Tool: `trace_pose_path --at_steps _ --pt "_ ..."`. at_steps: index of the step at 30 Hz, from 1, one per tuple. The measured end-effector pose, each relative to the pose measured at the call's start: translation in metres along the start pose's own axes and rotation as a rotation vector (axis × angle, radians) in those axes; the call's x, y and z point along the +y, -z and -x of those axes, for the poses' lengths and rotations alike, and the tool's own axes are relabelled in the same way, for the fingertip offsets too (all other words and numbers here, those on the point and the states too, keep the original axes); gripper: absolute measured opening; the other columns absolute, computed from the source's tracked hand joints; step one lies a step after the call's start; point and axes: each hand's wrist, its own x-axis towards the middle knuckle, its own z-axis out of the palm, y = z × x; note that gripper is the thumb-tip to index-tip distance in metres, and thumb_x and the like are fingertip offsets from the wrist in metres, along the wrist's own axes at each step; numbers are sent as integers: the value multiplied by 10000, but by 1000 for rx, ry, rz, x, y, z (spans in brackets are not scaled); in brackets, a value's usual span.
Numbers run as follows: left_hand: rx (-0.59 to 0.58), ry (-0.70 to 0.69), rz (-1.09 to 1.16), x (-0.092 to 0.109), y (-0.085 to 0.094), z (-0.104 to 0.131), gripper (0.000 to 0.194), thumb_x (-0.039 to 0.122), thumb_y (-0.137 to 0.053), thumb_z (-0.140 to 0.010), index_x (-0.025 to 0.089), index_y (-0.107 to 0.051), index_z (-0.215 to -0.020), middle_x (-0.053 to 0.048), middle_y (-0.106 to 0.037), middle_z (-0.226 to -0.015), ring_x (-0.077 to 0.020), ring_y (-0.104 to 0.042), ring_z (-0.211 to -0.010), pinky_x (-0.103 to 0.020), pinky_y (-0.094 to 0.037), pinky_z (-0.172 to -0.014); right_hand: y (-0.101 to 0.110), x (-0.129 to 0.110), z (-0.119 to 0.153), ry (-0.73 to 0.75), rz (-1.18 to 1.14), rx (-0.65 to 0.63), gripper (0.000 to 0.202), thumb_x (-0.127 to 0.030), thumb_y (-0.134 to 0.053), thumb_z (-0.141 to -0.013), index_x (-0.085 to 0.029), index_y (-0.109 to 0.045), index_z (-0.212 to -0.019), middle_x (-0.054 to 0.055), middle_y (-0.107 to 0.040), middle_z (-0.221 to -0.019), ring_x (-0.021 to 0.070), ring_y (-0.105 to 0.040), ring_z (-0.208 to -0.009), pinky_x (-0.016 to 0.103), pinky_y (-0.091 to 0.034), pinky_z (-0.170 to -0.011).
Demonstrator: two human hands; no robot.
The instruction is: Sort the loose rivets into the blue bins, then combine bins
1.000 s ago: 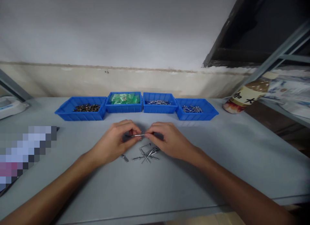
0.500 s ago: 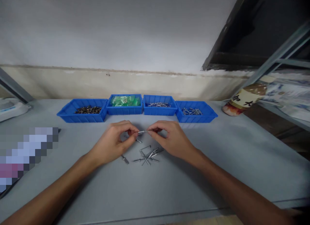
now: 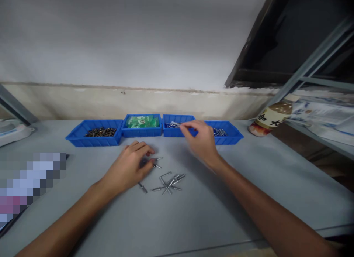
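My left hand (image 3: 134,166) rests low over the table, thumb and fingers parted and nothing visible between them. Just by its fingertips lie loose slim metal pins with thicker sleeves (image 3: 157,166), partly hidden by the hand. My right hand (image 3: 201,140) is raised at the front of the third blue bin (image 3: 177,132), which contains thin silvery pins. Its thumb and index finger are pinched together; whatever they hold, if anything, cannot be made out. Several sleeved pins (image 3: 170,184) lie in a crossed pile between my forearms, and another sleeved pin (image 3: 143,188) is left of them.
Along the wall stand a blue bin of dark brassy parts (image 3: 94,141), a blue bin of green packets (image 3: 141,132) and, at right, a blue bin of short silvery pins (image 3: 228,140). A labelled jar (image 3: 269,120) stands beside a metal rack. A pixelated object (image 3: 33,187) lies left.
Both hands were pinching one sleeved pin together. My left hand has opened and a pin lies by its fingers; my right hand has moved away, forward to the third bin.
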Motion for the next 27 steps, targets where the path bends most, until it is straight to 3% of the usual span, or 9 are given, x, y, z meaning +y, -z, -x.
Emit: trace_pose_path --at_steps 4,7,10,16,21,27 --pt "-86 -13 -105 -5 -4 3 196 237 -556 -880 206 -639 -1054 -72 -624 -1064 -275 -540 -1022 -470 -432 -909 9 25 -16 -112 131 241 145 -287 -623 -840 -202 -732 -884 79 -686 -948 245 -580 -969 460 -403 -918" --pt "-115 -27 -91 -4 -6 3 181 240 -539 -892 206 -647 -1034 -68 -628 -1033 -264 -549 -996 -446 -442 -892 19 26 -10 -71 82 279 136 -237 -590 -849 -218 -722 -874 60 -673 -932 236 -564 -973 422 -435 -869" --pt "-129 -36 -47 -4 -5 1 153 203 -514 -898 201 -650 -968 -59 -639 -973 -242 -560 -944 -399 -454 -852 18 14 4 11 43 176 117 -203 -591 -848 -218 -707 -842 45 -682 -875 222 -572 -921 401 -446 -845" --pt "-128 -24 51 -7 -5 -3 164 135 -493 -902 198 -644 -905 -38 -645 -918 -207 -565 -898 -338 -449 -811 -4 -17 28 214 -71 -93 119 -133 -587 -846 -194 -688 -828 41 -687 -815 196 -566 -839 369 -451 -809" --pt "-126 -5 106 -8 -6 -2 159 138 -482 -922 185 -634 -909 -38 -635 -919 -198 -565 -887 -332 -445 -819 -12 -26 40 231 -110 -400 139 -112 -580 -846 -190 -689 -882 27 -677 -814 174 -562 -824 336 -453 -803" --pt "-87 -45 130 -10 -10 0 172 157 -445 -957 190 -614 -970 -42 -615 -968 -200 -554 -939 -332 -434 -845 -16 -21 43 165 -107 -421 180 -77 -619 -795 -184 -694 -918 28 -705 -881 179 -576 -869 332 -451 -831"
